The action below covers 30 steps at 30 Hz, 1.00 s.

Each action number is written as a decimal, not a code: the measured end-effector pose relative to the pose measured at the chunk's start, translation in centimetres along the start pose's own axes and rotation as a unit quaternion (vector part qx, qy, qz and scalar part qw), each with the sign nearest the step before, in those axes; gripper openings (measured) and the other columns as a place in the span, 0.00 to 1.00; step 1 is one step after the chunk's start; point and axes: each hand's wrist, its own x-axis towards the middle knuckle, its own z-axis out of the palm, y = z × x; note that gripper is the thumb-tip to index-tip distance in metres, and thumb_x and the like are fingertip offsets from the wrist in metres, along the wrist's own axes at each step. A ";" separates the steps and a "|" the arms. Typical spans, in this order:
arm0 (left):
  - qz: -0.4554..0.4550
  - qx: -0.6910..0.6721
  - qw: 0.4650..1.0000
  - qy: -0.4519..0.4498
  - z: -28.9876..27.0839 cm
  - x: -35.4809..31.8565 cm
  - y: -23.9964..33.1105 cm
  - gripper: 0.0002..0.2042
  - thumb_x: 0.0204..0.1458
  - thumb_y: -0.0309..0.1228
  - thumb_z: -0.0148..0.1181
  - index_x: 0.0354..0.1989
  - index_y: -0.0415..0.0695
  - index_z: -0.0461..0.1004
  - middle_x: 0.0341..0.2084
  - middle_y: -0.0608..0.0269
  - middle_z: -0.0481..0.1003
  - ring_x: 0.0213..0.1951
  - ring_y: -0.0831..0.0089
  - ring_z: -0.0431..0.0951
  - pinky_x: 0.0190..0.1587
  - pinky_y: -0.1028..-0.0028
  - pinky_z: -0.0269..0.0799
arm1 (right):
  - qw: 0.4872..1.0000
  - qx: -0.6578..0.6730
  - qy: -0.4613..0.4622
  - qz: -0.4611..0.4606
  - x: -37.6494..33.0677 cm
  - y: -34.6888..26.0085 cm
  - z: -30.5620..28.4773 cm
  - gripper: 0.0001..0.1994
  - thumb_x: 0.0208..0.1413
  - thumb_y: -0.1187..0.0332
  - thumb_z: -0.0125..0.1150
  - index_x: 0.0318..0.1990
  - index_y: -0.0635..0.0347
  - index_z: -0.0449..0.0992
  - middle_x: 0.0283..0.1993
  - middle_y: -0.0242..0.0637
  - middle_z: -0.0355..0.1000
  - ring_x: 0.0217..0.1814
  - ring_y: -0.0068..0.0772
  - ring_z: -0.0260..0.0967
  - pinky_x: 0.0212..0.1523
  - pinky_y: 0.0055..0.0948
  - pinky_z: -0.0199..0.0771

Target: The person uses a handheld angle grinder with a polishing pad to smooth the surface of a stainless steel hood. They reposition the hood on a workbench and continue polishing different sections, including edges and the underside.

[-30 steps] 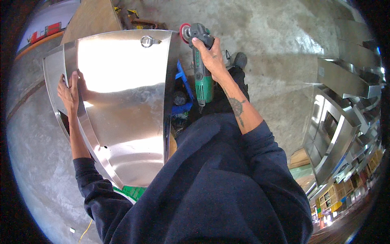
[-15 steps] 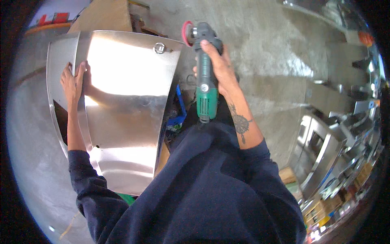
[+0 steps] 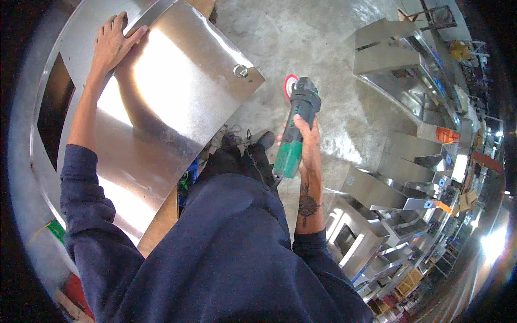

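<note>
My right hand (image 3: 308, 137) is wrapped round the body of a green and black angle grinder (image 3: 296, 129). The grinder's red-rimmed disc (image 3: 291, 86) points away from me, clear of the metal. On my left is a large shiny sheet-metal panel (image 3: 177, 70) with a small round ring fitting (image 3: 240, 71) near its far right corner. My left hand (image 3: 116, 43) straddles the panel's raised lip (image 3: 151, 16), thumb on the near face and fingers beyond it. Part of the lip is hidden under the fingers.
Brown board (image 3: 161, 226) shows beneath the panel. My dark shoes (image 3: 264, 141) stand on the concrete floor (image 3: 258, 32). Several stainless-steel cabinets and hoods (image 3: 388, 59) line the right side, with boxes (image 3: 409, 282) farther along. A dark rectangular opening (image 3: 55, 107) lies in the metal at far left.
The view has turned toward the right, bringing more steel cabinets in. The grinder has come down closer to my body, still in my right hand. My left hand stays on the panel's lip.
</note>
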 end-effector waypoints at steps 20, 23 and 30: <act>-0.025 -0.046 0.999 0.005 0.5 0.5 1.0 0.47 0.59 0.72 0.60 0.77 0.49 0.67 0.73 0.48 0.68 0.75 0.41 0.65 0.72 0.33 0.63 | 0.963 -0.237 -0.064 -0.115 2.3 -2.3 3.2 0.41 0.62 0.54 0.74 0.75 0.66 0.62 0.54 0.40 0.76 0.48 0.30 0.76 0.46 0.33 0.80; -0.016 -0.039 0.999 0.004 0.7 0.6 0.7 0.47 0.59 0.73 0.59 0.77 0.49 0.67 0.74 0.47 0.67 0.75 0.41 0.65 0.72 0.32 0.63 | 0.962 -0.247 -0.055 -0.102 2.3 -2.3 3.4 0.42 0.63 0.54 0.74 0.76 0.66 0.60 0.54 0.40 0.76 0.50 0.30 0.76 0.48 0.33 0.80; -0.015 -0.036 0.999 0.014 1.3 0.7 0.8 0.49 0.59 0.75 0.58 0.77 0.48 0.67 0.74 0.45 0.67 0.75 0.40 0.65 0.72 0.34 0.63 | 0.959 -0.243 -0.056 -0.132 2.8 -2.0 3.3 0.46 0.62 0.57 0.76 0.81 0.64 0.57 0.52 0.38 0.75 0.41 0.24 0.76 0.38 0.28 0.80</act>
